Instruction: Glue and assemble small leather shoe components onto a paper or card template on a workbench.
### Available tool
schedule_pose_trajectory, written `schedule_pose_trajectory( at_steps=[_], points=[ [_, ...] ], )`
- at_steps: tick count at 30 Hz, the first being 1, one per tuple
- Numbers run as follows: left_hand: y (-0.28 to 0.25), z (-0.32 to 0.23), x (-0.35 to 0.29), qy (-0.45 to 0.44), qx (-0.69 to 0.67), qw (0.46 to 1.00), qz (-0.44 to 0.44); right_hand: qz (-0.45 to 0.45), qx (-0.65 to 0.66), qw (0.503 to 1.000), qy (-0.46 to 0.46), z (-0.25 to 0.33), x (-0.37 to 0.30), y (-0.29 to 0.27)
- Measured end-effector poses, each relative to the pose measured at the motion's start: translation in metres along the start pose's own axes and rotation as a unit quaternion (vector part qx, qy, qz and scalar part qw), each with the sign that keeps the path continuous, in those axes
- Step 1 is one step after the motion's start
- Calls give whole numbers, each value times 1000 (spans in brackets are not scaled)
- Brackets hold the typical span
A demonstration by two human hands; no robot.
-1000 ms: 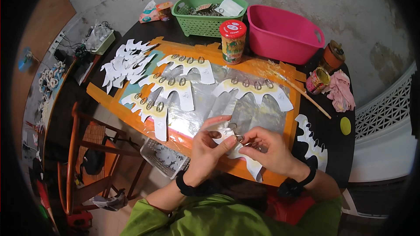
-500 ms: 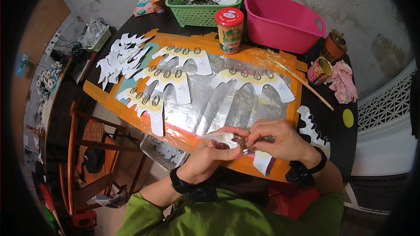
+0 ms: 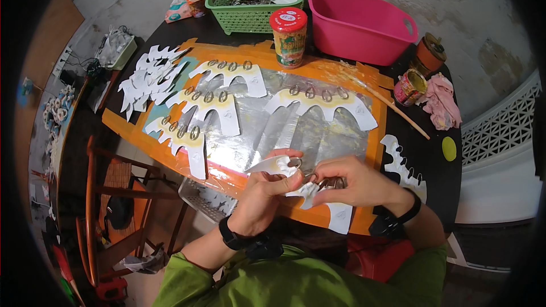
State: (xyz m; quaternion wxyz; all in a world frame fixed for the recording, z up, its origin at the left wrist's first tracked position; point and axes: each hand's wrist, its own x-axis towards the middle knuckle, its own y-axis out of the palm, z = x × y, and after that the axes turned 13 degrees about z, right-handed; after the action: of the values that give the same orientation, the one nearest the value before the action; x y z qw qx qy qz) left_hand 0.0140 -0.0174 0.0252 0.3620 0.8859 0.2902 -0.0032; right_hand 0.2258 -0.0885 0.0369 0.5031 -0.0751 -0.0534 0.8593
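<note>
Near the table's front edge, my left hand is closed on a white cut-out piece, thumb pressing its folded edge beside a metal ring. My right hand pinches the same piece further right, where several more rings stand in a row; its fingertips partly hide them. One end of the piece hangs down below my right hand. Beyond my hands lie similar white pieces, yellowish along the ringed edge: one at the right, and three at the left, such as the middle one.
A heap of plain white cut pieces lies at the left. Along the back stand a green basket of metal bits, a red-lidded jar and a pink tub. A stick, an opened can and a pink cloth are at the right.
My hands have moved slightly apart, with the left shifted left. The white piece between them is more spread, and its rings show more clearly. The whole view has shifted a little.
</note>
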Motion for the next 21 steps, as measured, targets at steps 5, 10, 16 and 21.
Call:
schedule_pose_trajectory(
  at_steps=[5,10,16,21],
  points=[
    [1,-3,-2,-13,4,999,33,-76,-97,992,-30,1,1,16],
    [-14,-3,-11,-83,-154,977,120,-18,-69,997,-22,-3,-3,8],
    [-7,-12,-11,-80,-203,967,129,56,-3,998,13,-3,-4,-2],
    [1,-19,-2,-75,-128,987,54,64,50,997,18,0,-8,-9]
  ],
)
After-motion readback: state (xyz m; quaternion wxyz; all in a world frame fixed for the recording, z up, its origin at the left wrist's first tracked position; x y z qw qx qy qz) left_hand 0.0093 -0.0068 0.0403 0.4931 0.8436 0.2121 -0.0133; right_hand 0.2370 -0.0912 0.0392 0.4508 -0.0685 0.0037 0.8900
